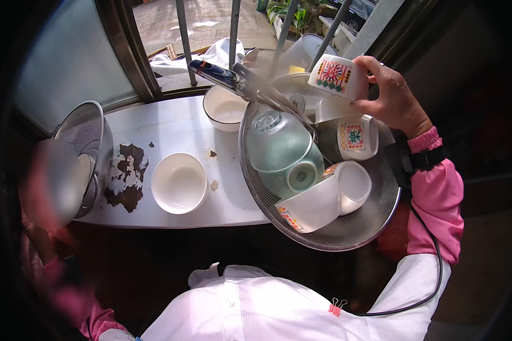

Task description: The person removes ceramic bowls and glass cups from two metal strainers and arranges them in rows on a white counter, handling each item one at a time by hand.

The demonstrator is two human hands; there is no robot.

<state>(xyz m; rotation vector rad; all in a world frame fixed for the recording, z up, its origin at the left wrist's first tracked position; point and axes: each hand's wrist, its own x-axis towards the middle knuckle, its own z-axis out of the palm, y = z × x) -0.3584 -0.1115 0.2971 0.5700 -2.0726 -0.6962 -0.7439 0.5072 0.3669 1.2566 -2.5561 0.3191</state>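
Note:
My right hand (386, 93) grips a small white ceramic bowl (335, 76) with a red and green printed pattern, tilted on its side. It is above the back right part of a metal mesh basket (358, 232). In the basket lie a greenish glass bowl (277, 138), a pale green ribbed bowl (296, 183), a printed white cup (355, 134) and overturned white bowls (311, 209). Dark-handled utensils (217, 76) lean over its rim. My left hand (38, 236) is dark and blurred at a second mesh basket (104, 140); its grip is hidden.
A white bowl (179, 183) stands upright on the white tabletop (226, 204). Another dark-rimmed bowl (226, 108) is at the back. A peeled brown patch (128, 179) marks the surface. Metal window bars (234, 34) rise behind. A black cable (437, 255) runs along my right arm.

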